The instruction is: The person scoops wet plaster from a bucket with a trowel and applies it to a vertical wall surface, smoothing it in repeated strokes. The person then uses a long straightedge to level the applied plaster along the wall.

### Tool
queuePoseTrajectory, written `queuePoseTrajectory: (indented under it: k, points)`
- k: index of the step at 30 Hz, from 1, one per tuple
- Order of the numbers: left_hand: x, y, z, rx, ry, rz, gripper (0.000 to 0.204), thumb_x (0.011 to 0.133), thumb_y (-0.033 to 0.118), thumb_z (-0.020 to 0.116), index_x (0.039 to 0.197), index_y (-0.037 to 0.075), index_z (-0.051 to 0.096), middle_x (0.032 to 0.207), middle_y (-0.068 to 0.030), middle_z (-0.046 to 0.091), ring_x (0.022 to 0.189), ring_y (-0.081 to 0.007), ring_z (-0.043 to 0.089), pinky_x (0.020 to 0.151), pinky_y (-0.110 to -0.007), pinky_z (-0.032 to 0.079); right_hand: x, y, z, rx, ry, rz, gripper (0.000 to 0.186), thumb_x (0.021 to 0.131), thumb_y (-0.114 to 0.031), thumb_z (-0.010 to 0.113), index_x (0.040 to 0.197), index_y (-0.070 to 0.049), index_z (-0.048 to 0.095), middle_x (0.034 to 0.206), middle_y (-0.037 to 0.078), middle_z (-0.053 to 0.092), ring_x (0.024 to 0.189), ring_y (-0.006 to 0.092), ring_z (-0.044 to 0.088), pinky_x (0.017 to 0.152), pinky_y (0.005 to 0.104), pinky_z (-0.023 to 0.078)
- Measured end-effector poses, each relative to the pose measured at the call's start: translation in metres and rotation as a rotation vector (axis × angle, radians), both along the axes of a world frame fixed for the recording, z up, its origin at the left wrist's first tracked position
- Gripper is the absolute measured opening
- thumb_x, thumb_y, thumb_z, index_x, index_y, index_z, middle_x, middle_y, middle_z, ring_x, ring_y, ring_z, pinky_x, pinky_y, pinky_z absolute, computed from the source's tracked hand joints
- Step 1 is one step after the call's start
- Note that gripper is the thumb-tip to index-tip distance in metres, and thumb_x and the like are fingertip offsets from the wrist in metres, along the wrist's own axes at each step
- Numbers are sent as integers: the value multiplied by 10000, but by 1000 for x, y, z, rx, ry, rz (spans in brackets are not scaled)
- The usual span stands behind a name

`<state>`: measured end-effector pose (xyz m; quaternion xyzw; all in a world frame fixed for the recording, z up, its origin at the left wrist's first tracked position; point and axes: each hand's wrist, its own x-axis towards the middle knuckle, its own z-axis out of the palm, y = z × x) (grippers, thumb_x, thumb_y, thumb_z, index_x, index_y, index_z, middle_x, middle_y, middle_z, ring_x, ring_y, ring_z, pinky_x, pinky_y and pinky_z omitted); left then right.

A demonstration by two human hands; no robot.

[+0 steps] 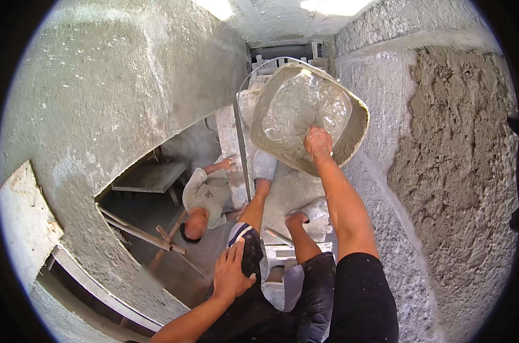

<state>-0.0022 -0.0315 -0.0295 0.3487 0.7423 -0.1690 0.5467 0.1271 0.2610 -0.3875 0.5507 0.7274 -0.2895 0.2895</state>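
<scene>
A grey, wide bucket (263, 140) with a wire handle holds wet mortar (292, 108) in front of me. My right hand (319, 140) is closed at the near side of the mortar, its fingertips at a dark patch in the mix; what it grips there is hidden. My left hand (233, 268) lies on my left thigh near the knee, fingers apart, holding nothing. My dusty feet are on a narrow pale ledge (288, 188) beneath the bucket.
A co-worker (205, 197) is below to my left, a hand at a board's edge. An opening there shows poles (156, 240) and a board (148, 180). Plastered walls (99, 86) rise either side, the right one with a rough darker patch (453, 171). A loose panel (28, 223) stands far left.
</scene>
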Motion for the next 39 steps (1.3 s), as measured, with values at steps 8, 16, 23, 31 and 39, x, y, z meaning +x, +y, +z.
queuePoseTrajectory:
  k: [8,16,23,31,39]
  points:
    - [2,-7,-5,39,16,5,1074,707,330,840,1583,68,276,1535,-153,425,1387,-396,421,1159,-485,361,-15,-24,-13,7,72,-263,331,906,-295,629,1100,-47,734,1150,236,717,1052,399,706,947,451,556]
    - [18,-11,4,131,47,-50,1091,704,334,850,1586,63,268,1532,-155,433,1386,-386,429,1160,-477,370,40,-55,75,62,342,-377,476,889,-394,695,1210,-42,720,1146,266,707,1059,441,680,950,489,531]
    - [33,-16,20,66,95,-64,1168,655,327,878,1610,127,237,1508,-135,465,1368,-352,455,1140,-459,384,65,-58,199,4,418,-513,513,859,-410,741,1215,-41,723,1175,233,715,1119,407,672,995,454,520]
    - [55,-22,28,8,163,-100,1205,634,355,896,1610,100,238,1511,-117,468,1345,-337,482,1146,-440,378,81,-46,263,54,471,-484,447,877,-423,708,1170,-86,727,1111,206,728,1090,409,675,945,477,536]
    - [63,-35,34,133,140,-59,1173,630,334,903,1592,126,265,1465,-143,510,1339,-360,502,1120,-478,413,94,-45,340,209,346,-268,365,888,-339,736,1084,-42,655,986,207,726,981,415,690,840,518,544]
